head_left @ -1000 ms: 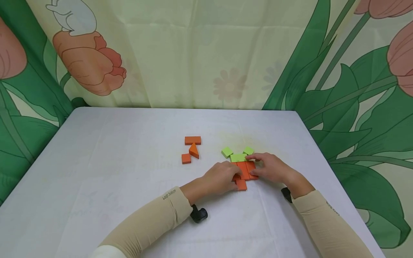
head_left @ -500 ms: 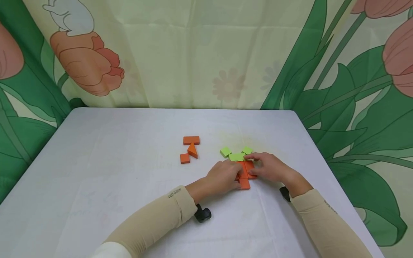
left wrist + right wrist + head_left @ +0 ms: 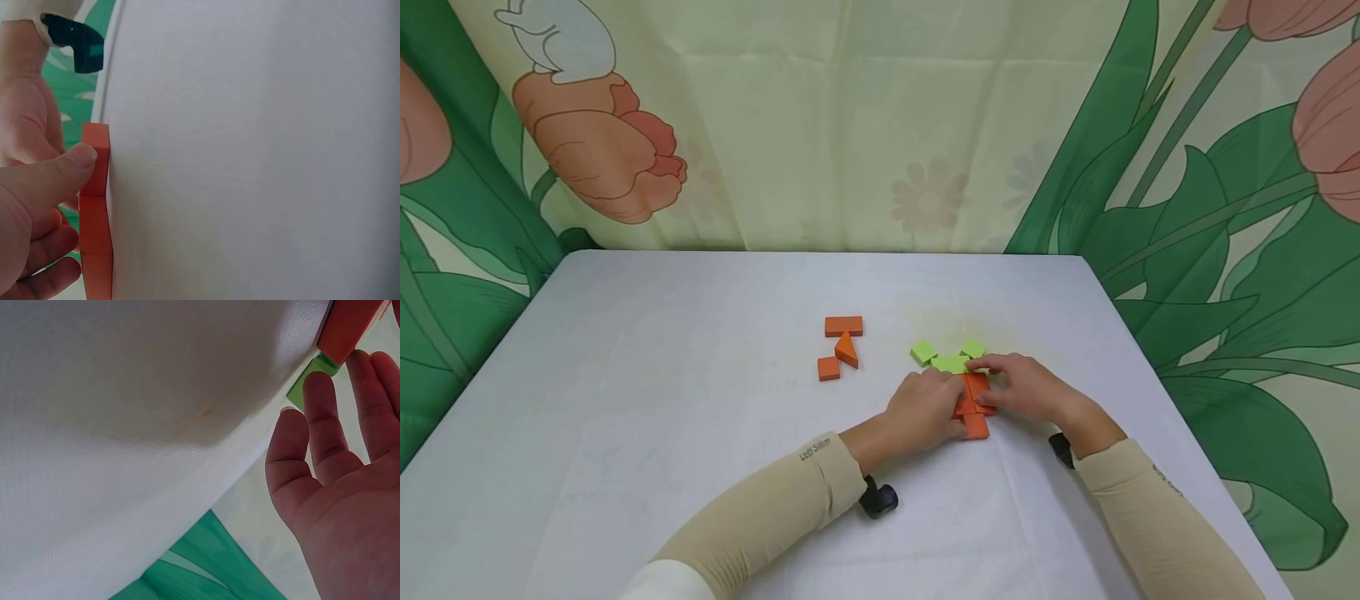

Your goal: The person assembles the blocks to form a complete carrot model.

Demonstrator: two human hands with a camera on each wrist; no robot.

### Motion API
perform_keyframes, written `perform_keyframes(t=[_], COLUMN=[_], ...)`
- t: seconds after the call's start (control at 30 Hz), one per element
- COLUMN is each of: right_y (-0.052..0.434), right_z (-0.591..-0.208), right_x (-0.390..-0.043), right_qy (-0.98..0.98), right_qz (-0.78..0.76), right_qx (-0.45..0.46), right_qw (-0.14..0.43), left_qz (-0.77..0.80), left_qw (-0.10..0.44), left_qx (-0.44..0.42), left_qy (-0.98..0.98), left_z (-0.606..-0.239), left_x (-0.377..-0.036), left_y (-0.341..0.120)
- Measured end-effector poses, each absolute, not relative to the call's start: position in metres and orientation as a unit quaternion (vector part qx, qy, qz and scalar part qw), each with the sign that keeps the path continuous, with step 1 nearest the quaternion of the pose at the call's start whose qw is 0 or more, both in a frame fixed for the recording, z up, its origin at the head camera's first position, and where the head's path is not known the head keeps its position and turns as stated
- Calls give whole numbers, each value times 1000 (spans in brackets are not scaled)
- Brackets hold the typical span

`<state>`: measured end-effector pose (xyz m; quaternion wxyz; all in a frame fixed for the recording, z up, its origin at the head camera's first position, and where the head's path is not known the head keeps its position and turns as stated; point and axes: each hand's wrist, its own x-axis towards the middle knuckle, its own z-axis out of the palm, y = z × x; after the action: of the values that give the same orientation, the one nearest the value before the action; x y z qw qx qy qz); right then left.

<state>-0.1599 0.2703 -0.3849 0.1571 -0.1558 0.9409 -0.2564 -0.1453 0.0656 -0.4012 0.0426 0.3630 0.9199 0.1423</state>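
Note:
Flat orange-red blocks (image 3: 979, 392) lie side by side on the white table, partly hidden under my left hand (image 3: 925, 408). At their near side sits a small orange square block (image 3: 977, 427). My left thumb (image 3: 69, 169) presses against the side of an orange block (image 3: 97, 175), while the fingers reach over the others. My right hand (image 3: 1030, 387) stands at the right edge of the group, fingers extended and thumb touching the orange blocks. A green rectangular block (image 3: 950, 364) borders their far side, with small green blocks (image 3: 923, 353) at its two far corners.
To the left on the table (image 3: 662, 375) are a brown-orange rectangular block (image 3: 843, 326), an orange triangular block (image 3: 847, 350) and an orange square block (image 3: 828, 368). A printed curtain (image 3: 775, 125) hangs behind the far edge. Dark wrist cameras (image 3: 878, 500) sit under both wrists.
My left hand has shifted right, and the near small square block has slid right with its thumb. The right hand stays at the group's right edge; the view shifts slightly.

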Motion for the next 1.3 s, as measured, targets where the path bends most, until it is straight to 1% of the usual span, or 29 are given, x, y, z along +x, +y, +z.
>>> perform_keyframes(t=[0.33,0.53,0.67,0.83,1.07,1.2,1.3], right_y=[270,268,268,269,268,267,268], right_z=[-385,-385,-386,-387,-388,-388,-388], right_x=[-161,-162,-162,-162,-161,-160,-161], right_qy=[941,940,941,942,942,941,942], right_qz=[-259,-262,-258,-252,-254,-254,-254], right_qx=[-152,-148,-141,-135,-137,-136,-134], right_qw=[158,163,168,173,172,175,174], left_qz=[128,165,197,233,272,273,269], left_qw=[37,39,46,80,76,102,116], left_qx=[352,344,336,305,262,252,250], left_qy=[926,923,920,920,923,923,923], left_z=[-400,-390,-377,-369,-381,-391,-398], left_x=[-145,-146,-154,-168,-188,-193,-196], left_y=[68,54,32,-6,-68,-96,-107])
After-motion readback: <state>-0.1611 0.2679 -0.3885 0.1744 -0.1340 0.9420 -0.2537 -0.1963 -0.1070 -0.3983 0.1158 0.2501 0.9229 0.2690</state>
